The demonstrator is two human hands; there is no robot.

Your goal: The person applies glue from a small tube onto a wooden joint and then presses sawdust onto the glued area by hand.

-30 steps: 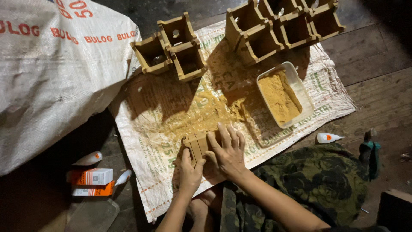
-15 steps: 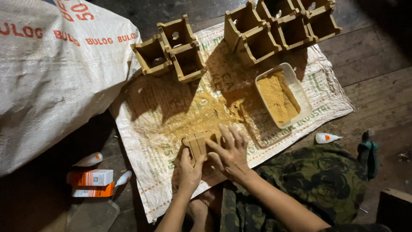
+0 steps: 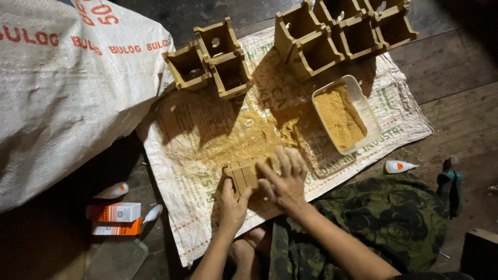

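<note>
**Hands on the small wooden box**

I hold a small wooden box [image 3: 245, 173] made of slats – it lies on the woven plastic mat [image 3: 192, 207], just below a patch of spilled yellow-brown powder [image 3: 259, 137]. My left hand [image 3: 233, 206] grips the box's near end, thumb and fingers closed around it. My right hand [image 3: 284, 181] rests on its right side with fingers spread flat, pressing rather than clenching.

A white tray [image 3: 369, 124] filled with the same powder sits on the mat to the upper right. Finished open wooden boxes [image 3: 210, 59] stand in groups along the mat's far edge. A large white sack [image 3: 67, 103] lies to the left. A small glue bottle [image 3: 398, 166] lies on the floor at right – well apart from my hands.
</note>
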